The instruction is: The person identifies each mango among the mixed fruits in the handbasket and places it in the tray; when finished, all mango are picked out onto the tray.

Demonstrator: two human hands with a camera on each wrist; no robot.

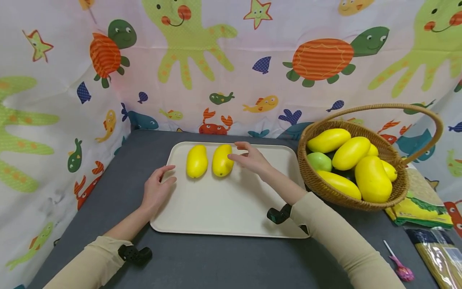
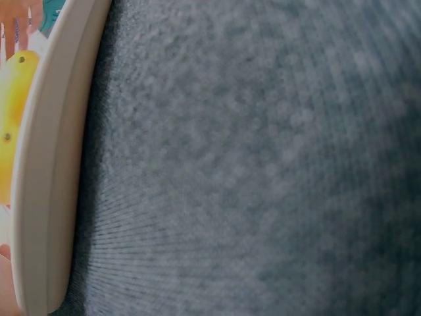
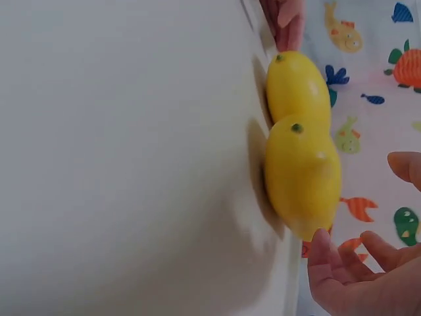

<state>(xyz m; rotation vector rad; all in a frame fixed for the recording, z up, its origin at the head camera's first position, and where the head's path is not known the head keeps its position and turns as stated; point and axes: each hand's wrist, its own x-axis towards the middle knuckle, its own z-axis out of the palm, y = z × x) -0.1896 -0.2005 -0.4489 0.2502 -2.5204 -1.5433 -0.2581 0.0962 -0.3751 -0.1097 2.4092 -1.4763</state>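
Two yellow mangoes lie side by side on the upper left part of a cream tray point(image 1: 223, 208). The left mango point(image 1: 197, 161) lies a little apart from the right mango point(image 1: 222, 160). My right hand point(image 1: 251, 157) is just right of the right mango, its fingers loosely spread and fingertips close to the fruit's side. In the right wrist view, a fingertip overlaps the end of the nearer mango point(image 3: 302, 178). My left hand point(image 1: 157, 189) hovers at the tray's left edge, fingers relaxed and holding nothing. The left wrist view mostly takes in grey cloth beside the tray's rim point(image 2: 49, 171).
A wicker basket point(image 1: 314, 180) with a tall handle stands right of the tray, filled with several yellow mangoes and a green fruit point(image 1: 319, 161). Beside it lie a yellow-green packet point(image 1: 424, 212), a clear-wrapped packet point(image 1: 438, 257) and a pink lollipop point(image 1: 403, 273). A printed curtain point(image 1: 231, 56) hangs behind the table.
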